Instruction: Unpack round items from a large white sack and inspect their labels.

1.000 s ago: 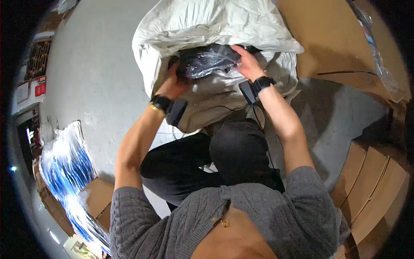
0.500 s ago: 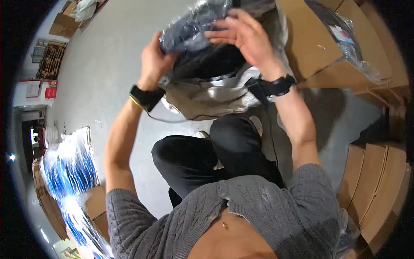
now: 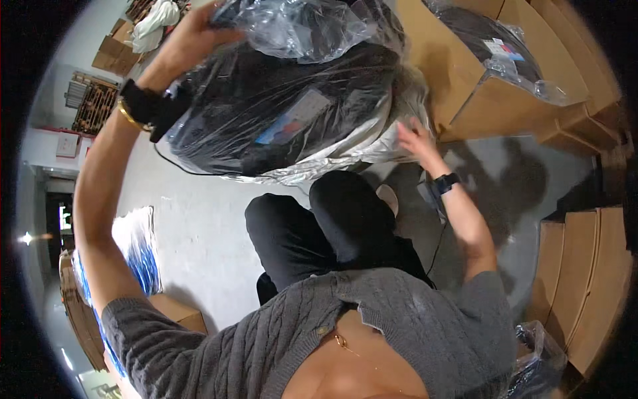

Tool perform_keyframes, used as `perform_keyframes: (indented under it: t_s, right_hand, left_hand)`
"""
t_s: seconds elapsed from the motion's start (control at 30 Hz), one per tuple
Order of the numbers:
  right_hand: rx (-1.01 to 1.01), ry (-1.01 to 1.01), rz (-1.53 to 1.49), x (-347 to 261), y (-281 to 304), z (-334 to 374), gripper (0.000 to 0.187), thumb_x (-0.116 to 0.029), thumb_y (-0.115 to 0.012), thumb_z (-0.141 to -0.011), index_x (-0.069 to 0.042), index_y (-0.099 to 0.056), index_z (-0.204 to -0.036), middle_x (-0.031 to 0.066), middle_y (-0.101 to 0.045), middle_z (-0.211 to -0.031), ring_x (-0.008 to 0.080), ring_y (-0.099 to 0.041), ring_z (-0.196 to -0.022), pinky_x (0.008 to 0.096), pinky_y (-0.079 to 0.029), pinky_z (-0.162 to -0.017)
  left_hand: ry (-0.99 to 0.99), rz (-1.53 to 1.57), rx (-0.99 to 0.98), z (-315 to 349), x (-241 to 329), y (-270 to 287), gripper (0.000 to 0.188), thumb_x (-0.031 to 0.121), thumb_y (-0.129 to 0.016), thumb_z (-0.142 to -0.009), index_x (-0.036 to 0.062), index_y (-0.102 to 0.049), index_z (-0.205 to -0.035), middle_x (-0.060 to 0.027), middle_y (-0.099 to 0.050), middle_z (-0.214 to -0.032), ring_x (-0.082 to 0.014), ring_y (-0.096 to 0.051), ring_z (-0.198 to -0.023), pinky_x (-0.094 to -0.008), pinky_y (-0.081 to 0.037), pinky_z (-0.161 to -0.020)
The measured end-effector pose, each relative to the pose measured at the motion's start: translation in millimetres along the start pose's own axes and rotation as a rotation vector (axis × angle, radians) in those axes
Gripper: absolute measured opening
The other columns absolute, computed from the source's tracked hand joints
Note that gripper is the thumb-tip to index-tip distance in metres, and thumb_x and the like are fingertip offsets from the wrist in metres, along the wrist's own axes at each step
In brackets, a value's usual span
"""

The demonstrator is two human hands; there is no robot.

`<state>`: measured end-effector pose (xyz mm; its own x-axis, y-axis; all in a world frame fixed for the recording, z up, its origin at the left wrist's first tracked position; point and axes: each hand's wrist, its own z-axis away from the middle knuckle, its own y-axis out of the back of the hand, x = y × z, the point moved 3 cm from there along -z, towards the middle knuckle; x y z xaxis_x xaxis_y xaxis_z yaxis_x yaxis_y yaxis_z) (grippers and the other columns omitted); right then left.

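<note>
My left hand (image 3: pixel 189 40) is raised high and grips a large clear plastic bag (image 3: pixel 286 100) holding dark folded garments. The bag hangs in front of me, above my crossed legs in black trousers. My right hand (image 3: pixel 415 139) is lower, to the right of the bag, with fingers spread against the silvery white sack (image 3: pixel 372 143) under the bag. It holds nothing that I can see. Both wrists wear dark bands.
Open cardboard boxes (image 3: pixel 478 100) stand at the upper right, one with a bagged dark garment (image 3: pixel 495 46) on top. More cardboard (image 3: pixel 585 279) lines the right side. A stack of blue and white packets (image 3: pixel 136 253) lies on the grey floor at the left.
The bagged garments have been lifted higher and closer to the camera by my left hand. My right hand has let go of the bag and dropped down to the white sack.
</note>
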<state>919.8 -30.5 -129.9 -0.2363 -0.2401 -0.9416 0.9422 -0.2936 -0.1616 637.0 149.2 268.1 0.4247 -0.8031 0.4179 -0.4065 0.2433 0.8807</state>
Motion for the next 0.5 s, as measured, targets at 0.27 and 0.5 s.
perform_keyframes:
  t_s: [0.27, 0.5]
  right_hand:
    - [-0.61, -0.441, -0.283, 56, -91, 12, 0.063, -0.055, -0.049, -0.085, 0.004, -0.051, -0.107, 0.0162, -0.057, -0.104, 0.0218, -0.055, -0.1, 0.031, -0.043, -0.089]
    - [-0.486, 0.04, -0.853, -45, -195, 43, 0.045, -0.038, -0.049, -0.091, -0.007, -0.045, -0.123, 0.0076, -0.053, -0.118, 0.02, -0.052, -0.106, 0.0345, -0.043, -0.091]
  left_hand:
    - [0.151, -0.272, 0.256, -13, 107, 137, 0.018, 0.001, -0.062, -0.078, -0.0028, -0.061, -0.095, -0.0063, -0.062, -0.085, -0.0107, -0.057, -0.076, -0.0288, -0.051, -0.067]
    - [-0.059, -0.62, 0.285, 86, 167, 252, 0.033, 0.022, -0.053, -0.087, 0.0027, -0.054, -0.113, -0.0137, -0.057, -0.111, -0.0249, -0.056, -0.103, -0.0354, -0.043, -0.09]
